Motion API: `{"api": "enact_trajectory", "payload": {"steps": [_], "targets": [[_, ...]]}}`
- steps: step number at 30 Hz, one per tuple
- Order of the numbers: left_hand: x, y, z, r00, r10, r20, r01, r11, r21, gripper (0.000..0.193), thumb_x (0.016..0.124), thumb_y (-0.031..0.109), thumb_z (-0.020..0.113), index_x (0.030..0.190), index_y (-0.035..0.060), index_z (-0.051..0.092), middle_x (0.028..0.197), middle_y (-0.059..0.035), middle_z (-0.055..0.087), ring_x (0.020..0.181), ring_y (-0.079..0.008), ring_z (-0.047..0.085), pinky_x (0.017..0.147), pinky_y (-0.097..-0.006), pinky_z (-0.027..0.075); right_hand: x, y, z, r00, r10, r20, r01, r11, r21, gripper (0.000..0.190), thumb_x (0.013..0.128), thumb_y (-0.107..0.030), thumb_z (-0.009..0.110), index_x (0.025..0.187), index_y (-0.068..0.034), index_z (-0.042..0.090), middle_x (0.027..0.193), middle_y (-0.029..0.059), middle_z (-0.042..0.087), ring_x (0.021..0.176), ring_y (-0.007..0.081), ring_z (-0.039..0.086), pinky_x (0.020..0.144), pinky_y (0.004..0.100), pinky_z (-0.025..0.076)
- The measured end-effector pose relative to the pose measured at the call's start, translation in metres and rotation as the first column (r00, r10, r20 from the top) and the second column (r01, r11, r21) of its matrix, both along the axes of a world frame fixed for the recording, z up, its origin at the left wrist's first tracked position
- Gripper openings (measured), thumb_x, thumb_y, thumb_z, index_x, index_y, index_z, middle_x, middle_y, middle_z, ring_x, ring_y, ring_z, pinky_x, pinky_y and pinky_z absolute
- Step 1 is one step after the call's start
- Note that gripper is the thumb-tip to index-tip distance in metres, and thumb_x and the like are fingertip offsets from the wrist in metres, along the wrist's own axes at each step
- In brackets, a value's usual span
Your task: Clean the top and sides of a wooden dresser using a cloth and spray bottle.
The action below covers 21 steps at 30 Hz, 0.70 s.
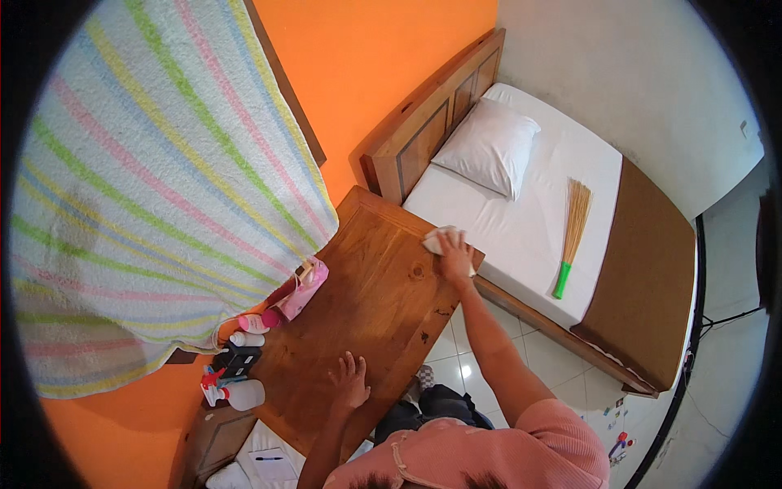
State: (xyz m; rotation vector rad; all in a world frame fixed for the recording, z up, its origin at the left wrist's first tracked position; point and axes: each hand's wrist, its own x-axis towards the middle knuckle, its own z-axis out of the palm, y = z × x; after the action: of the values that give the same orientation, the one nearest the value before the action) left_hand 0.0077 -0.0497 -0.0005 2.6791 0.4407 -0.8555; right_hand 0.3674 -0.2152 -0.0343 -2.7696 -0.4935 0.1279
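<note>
My right hand (457, 260) grips a whitish cloth (434, 241) against the far right corner of a brown wooden table (366, 293), beside the bed. Parts of the cloth show past my fingertips and under my palm. Nearer to me, my left hand (350, 382) rests on the tabletop with its fingers apart and nothing in it. To its left, along the wall side, stand a spray bottle (245, 395) with a red and white head, a black box (240, 359), a white bottle (247, 340), a pink-capped bottle (252, 323) and a pink soft pack (305, 291).
A striped towel (171, 153) hangs over the table's left side. At right, a bed (489, 226) carries a pillow (489, 147), a green-handled stick broom (573, 232) and a brown cover (641, 287). Paper (272, 466) with a pen lies at lower left. Small items (621, 443) lie on the tiled floor.
</note>
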Motion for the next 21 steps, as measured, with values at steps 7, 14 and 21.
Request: {"api": "enact_trajectory", "payload": {"steps": [7,14,21], "targets": [[-0.003,0.002,-0.002,1.0,0.007,0.03,-0.007,1.0,-0.014,0.081,0.078,0.022,0.065,0.145,0.0103,0.021,0.153,-0.0229,0.002,0.139,-0.0443,0.009,0.102,-0.0704,0.017,-0.043,-0.056,-0.024,0.968,-0.134,0.21,0.114,0.988,0.106,0.055,0.083,-0.008,0.049,0.137,-0.016,0.043,0.144,0.0113,0.036,0.136,0.0436,0.023,0.106,0.0587,0.023],[-0.003,0.003,-0.005,0.999,0.016,0.048,-0.015,0.999,-0.03,0.083,0.075,0.02,0.067,0.144,0.0096,0.023,0.152,-0.0249,0.005,0.138,-0.0471,0.011,0.1,-0.0708,0.02,-0.182,-0.028,-0.029,0.943,0.281,0.18,-0.3,0.95,0.086,0.058,0.078,-0.01,0.055,0.135,-0.014,0.045,0.14,0.0132,0.04,0.134,0.0435,0.026,0.108,0.0567,0.022],[0.0,0.005,-0.003,0.999,-0.024,0.039,0.024,1.0,-0.006,0.081,0.077,0.024,0.065,0.145,0.0103,0.023,0.152,-0.0241,0.007,0.138,-0.0459,0.013,0.102,-0.0674,0.023,-0.156,0.077,-0.035,0.736,0.641,0.218,-0.659,0.752,0.011,0.051,0.082,-0.017,0.053,0.133,-0.021,0.048,0.139,0.006,0.041,0.139,0.0355,0.019,0.108,0.0597,0.021]]}}
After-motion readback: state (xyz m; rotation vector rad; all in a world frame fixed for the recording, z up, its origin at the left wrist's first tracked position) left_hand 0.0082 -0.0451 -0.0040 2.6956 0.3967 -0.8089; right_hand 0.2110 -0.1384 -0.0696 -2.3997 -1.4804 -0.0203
